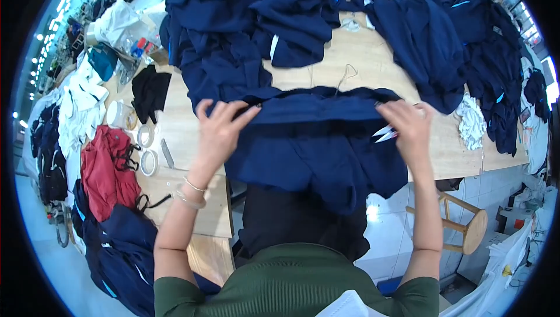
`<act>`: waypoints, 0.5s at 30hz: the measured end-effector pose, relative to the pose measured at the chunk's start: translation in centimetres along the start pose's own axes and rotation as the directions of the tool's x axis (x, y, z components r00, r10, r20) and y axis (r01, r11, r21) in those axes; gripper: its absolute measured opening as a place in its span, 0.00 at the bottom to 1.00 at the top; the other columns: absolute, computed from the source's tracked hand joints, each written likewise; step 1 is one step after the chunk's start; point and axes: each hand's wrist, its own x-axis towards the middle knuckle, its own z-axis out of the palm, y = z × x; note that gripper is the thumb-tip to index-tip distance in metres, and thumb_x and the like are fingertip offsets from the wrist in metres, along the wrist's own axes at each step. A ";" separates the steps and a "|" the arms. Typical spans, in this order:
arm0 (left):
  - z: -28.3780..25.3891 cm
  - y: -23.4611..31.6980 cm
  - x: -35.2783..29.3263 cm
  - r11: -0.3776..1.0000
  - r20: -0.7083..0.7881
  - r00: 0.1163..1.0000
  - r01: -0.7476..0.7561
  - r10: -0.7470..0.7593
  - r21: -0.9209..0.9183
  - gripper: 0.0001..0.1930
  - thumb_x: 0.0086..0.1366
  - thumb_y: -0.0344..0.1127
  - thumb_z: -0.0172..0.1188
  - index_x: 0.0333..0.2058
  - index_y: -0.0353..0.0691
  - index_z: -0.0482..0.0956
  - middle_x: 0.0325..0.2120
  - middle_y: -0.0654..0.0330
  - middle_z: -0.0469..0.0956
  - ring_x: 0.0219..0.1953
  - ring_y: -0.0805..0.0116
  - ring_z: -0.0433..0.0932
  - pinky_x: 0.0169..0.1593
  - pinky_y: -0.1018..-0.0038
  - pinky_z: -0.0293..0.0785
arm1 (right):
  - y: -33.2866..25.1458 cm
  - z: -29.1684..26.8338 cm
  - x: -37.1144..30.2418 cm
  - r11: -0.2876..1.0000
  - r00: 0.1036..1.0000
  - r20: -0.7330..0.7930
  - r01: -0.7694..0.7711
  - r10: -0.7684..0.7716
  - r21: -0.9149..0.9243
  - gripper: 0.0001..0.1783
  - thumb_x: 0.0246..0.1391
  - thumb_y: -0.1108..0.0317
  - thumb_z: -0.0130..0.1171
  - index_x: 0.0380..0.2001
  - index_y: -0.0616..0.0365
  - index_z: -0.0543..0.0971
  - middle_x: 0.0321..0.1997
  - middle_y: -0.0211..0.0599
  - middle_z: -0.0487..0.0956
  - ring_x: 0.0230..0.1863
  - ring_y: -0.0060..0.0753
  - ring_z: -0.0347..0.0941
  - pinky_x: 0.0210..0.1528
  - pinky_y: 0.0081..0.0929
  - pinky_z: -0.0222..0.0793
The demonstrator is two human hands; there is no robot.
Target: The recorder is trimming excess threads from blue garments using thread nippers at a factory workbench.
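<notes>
A navy garment with a wide waistband [318,109] is stretched between my two hands, its lower folds hanging over the table's near edge toward my lap. My left hand [220,127] has thumb and fingers on the left end of the band, the other fingers fanned out. At the band's right end, my right hand [411,127] grips the fabric edge and also keeps a small pair of thread snips [385,134] in the palm, blades pointing left. Two thin loose threads [348,73] rise from the band's far edge onto the tabletop.
Heaps of navy garments [233,25] cover the far table, with more navy clothing [426,43] at far right. Left lie a red garment [109,168], tape rolls [149,162], a grey blade-like tool [167,153] and black cloth [150,91]. A wooden stool [475,230] stands at right.
</notes>
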 end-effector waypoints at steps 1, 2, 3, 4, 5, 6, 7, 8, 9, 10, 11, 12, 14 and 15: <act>1.4 1.0 -2.0 0.996 0.154 0.985 0.083 -0.078 -0.024 0.27 0.54 0.19 0.54 0.52 0.50 0.79 0.50 0.61 0.76 0.50 0.65 0.74 0.65 0.52 0.52 | -0.3 1.5 -2.0 1.000 0.983 0.182 -0.006 0.008 -0.012 0.26 0.44 0.83 0.55 0.47 0.50 0.81 0.46 0.31 0.81 0.55 0.31 0.74 0.63 0.42 0.53; 2.2 2.1 -3.3 0.990 0.195 0.973 0.134 -0.124 -0.037 0.28 0.53 0.18 0.53 0.53 0.49 0.79 0.52 0.61 0.75 0.53 0.64 0.72 0.66 0.51 0.51 | -0.7 3.1 -3.5 0.999 0.978 0.209 -0.018 0.013 0.027 0.26 0.44 0.85 0.54 0.47 0.51 0.81 0.46 0.32 0.81 0.55 0.32 0.74 0.64 0.43 0.52; 2.9 3.0 -4.1 0.982 0.234 0.958 0.182 -0.165 -0.050 0.29 0.52 0.17 0.52 0.53 0.48 0.79 0.54 0.60 0.74 0.55 0.63 0.71 0.66 0.50 0.49 | -1.0 4.1 -4.5 0.998 0.971 0.237 -0.034 0.019 0.060 0.27 0.44 0.86 0.52 0.47 0.52 0.81 0.46 0.33 0.81 0.56 0.33 0.74 0.66 0.45 0.51; 2.5 3.8 -4.0 0.973 0.207 0.957 0.223 -0.205 -0.068 0.30 0.49 0.16 0.51 0.52 0.45 0.79 0.54 0.60 0.74 0.56 0.62 0.70 0.64 0.52 0.53 | -1.7 3.9 -4.4 0.996 0.966 0.257 -0.044 0.025 0.072 0.27 0.44 0.86 0.52 0.47 0.52 0.81 0.46 0.33 0.81 0.56 0.33 0.74 0.66 0.45 0.51; 1.8 4.7 -3.5 0.971 0.229 0.952 0.227 -0.205 -0.073 0.30 0.49 0.16 0.51 0.52 0.45 0.79 0.54 0.60 0.74 0.56 0.62 0.70 0.64 0.52 0.53 | -2.3 3.4 -3.7 0.983 0.975 0.202 -0.119 0.090 0.140 0.26 0.44 0.86 0.52 0.46 0.53 0.81 0.45 0.34 0.82 0.53 0.35 0.75 0.66 0.44 0.52; 1.2 5.6 -2.4 0.948 0.177 0.951 0.281 -0.255 -0.147 0.28 0.49 0.17 0.53 0.51 0.44 0.79 0.53 0.60 0.75 0.54 0.63 0.71 0.61 0.53 0.56 | -2.9 2.6 -3.0 0.961 0.974 0.151 -0.195 0.167 0.195 0.25 0.44 0.86 0.51 0.45 0.55 0.81 0.45 0.36 0.82 0.51 0.37 0.76 0.66 0.43 0.52; 0.9 6.2 -1.3 0.918 0.131 0.941 0.334 -0.312 -0.213 0.27 0.48 0.18 0.55 0.50 0.43 0.79 0.51 0.60 0.76 0.53 0.64 0.71 0.57 0.54 0.59 | -3.3 2.4 -2.2 0.958 0.970 0.165 -0.207 0.176 0.197 0.25 0.44 0.86 0.51 0.45 0.55 0.81 0.45 0.36 0.82 0.51 0.37 0.76 0.66 0.43 0.52; 1.2 6.6 -0.3 0.880 0.073 0.950 0.310 -0.305 -0.359 0.25 0.48 0.17 0.54 0.47 0.42 0.80 0.44 0.60 0.78 0.49 0.63 0.73 0.52 0.62 0.62 | -3.7 2.3 -1.5 0.862 0.956 0.129 -0.295 0.265 0.413 0.24 0.46 0.86 0.50 0.45 0.56 0.81 0.43 0.37 0.82 0.48 0.36 0.77 0.64 0.39 0.55; 1.1 7.4 0.7 0.808 0.050 0.945 0.302 -0.322 -0.507 0.23 0.49 0.15 0.51 0.44 0.39 0.80 0.38 0.59 0.78 0.41 0.63 0.77 0.47 0.71 0.68 | -4.5 2.6 -0.6 0.709 0.931 0.104 -0.336 0.351 0.620 0.22 0.49 0.87 0.49 0.45 0.57 0.81 0.42 0.39 0.82 0.45 0.36 0.77 0.63 0.35 0.58; 1.9 8.3 1.7 0.625 0.143 0.931 0.335 -0.337 -0.705 0.21 0.51 0.14 0.49 0.43 0.37 0.78 0.37 0.58 0.78 0.38 0.65 0.78 0.44 0.73 0.69 | -5.7 3.6 0.2 0.397 0.880 0.153 -0.351 0.450 0.848 0.17 0.58 0.83 0.47 0.46 0.60 0.80 0.40 0.39 0.81 0.41 0.29 0.76 0.52 0.23 0.66; 2.7 9.0 2.8 0.394 0.237 0.915 0.359 -0.326 -0.846 0.19 0.53 0.14 0.48 0.42 0.36 0.77 0.35 0.57 0.78 0.35 0.66 0.78 0.41 0.75 0.71 | -6.3 4.8 1.2 0.195 0.874 0.170 -0.284 0.454 0.939 0.13 0.63 0.78 0.46 0.46 0.64 0.79 0.38 0.37 0.81 0.40 0.24 0.74 0.43 0.17 0.67; 4.2 9.1 3.4 0.330 0.250 0.917 0.352 -0.312 -0.876 0.17 0.54 0.14 0.46 0.41 0.35 0.76 0.35 0.56 0.77 0.34 0.67 0.78 0.39 0.76 0.72 | -6.5 6.5 2.0 0.062 0.859 0.222 -0.281 0.460 0.958 0.12 0.63 0.77 0.46 0.45 0.65 0.78 0.37 0.37 0.80 0.37 0.23 0.74 0.41 0.17 0.66; 9.9 7.8 3.4 0.174 0.247 0.914 0.314 -0.322 -0.933 0.15 0.57 0.14 0.43 0.40 0.35 0.72 0.34 0.57 0.78 0.34 0.71 0.78 0.40 0.76 0.73 | -5.0 11.2 1.8 -0.154 0.813 0.324 -0.285 0.484 0.946 0.11 0.63 0.76 0.47 0.44 0.66 0.77 0.35 0.38 0.80 0.33 0.22 0.72 0.38 0.17 0.66; 12.5 5.9 2.4 0.027 0.339 0.879 0.369 -0.336 -0.929 0.15 0.58 0.14 0.43 0.41 0.35 0.71 0.36 0.58 0.77 0.37 0.72 0.77 0.44 0.77 0.73 | -3.8 13.7 1.0 -0.248 0.783 0.378 -0.290 0.495 0.924 0.10 0.63 0.76 0.48 0.44 0.66 0.76 0.34 0.39 0.79 0.30 0.22 0.72 0.37 0.17 0.66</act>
